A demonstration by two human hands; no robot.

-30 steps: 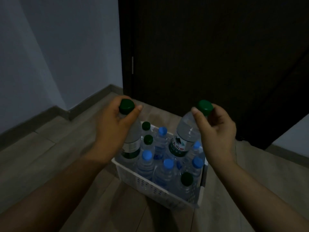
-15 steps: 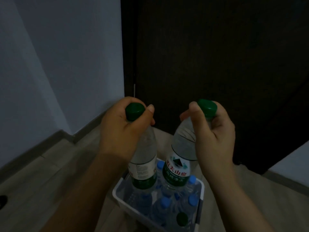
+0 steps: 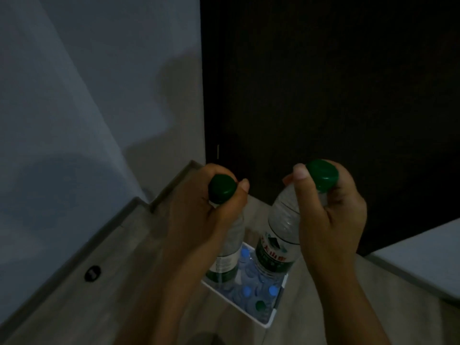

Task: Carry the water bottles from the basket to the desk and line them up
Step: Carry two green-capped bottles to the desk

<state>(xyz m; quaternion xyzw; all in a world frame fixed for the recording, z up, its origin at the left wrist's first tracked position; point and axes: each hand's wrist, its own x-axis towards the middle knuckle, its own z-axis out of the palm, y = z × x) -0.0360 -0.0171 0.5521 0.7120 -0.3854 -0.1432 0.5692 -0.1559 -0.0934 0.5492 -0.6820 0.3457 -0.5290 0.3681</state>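
My left hand [image 3: 199, 217] grips the neck of a clear water bottle [image 3: 227, 255] with a green cap and green label. My right hand [image 3: 328, 220] holds a second green-capped bottle [image 3: 277, 242] by its neck in the same way. Both bottles hang upright above the white basket [image 3: 278, 298] on the floor. Several bottles with blue caps and one with a green cap [image 3: 260, 305] stand inside the basket. The desk is not in view.
A dark wooden door [image 3: 323, 95] stands straight ahead behind the basket. A pale wall [image 3: 87, 95] with a grey skirting board runs along the left. A small black door stop [image 3: 92, 273] sits on the wooden floor at left. Another pale wall is at right.
Both hands have lifted their bottles up out of the basket. The basket now sits lower and smaller in view as my head has risen.
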